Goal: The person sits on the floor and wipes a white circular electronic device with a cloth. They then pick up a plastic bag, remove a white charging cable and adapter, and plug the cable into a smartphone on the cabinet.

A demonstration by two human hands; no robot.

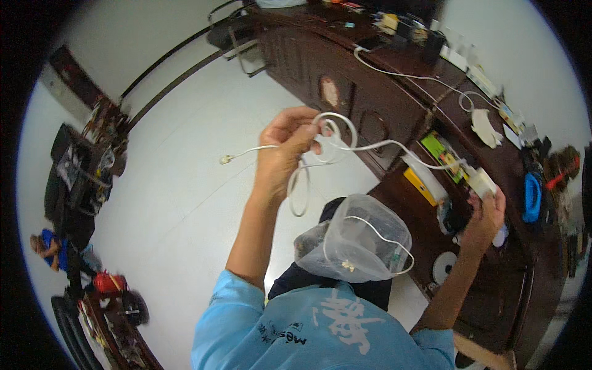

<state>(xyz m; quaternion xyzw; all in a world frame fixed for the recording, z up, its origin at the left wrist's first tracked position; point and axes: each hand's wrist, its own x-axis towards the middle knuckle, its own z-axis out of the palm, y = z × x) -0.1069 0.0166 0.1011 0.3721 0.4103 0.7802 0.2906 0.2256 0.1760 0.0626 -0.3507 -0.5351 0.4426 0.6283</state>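
My left hand point(296, 134) pinches a looped white cable point(354, 127) between thumb and fingers. One end of the cable, with a small plug point(225, 159), sticks out to the left over the white floor, and a loop hangs below the hand. At the right, my right hand point(488, 206) grips a white power adapter point(482, 181), to which the cable's other end runs. A translucent plastic bag point(370, 240) rests open on my lap, with another white cable point(384, 233) along it and small items that are too blurred to name.
A dark wooden cabinet point(300, 60) curves round from the top to the right. An open drawer holds a green box point(437, 148) and a yellow box point(420, 186). A metal-framed chair point(240, 46) stands at the top. A person in blue point(53, 249) is at far left.
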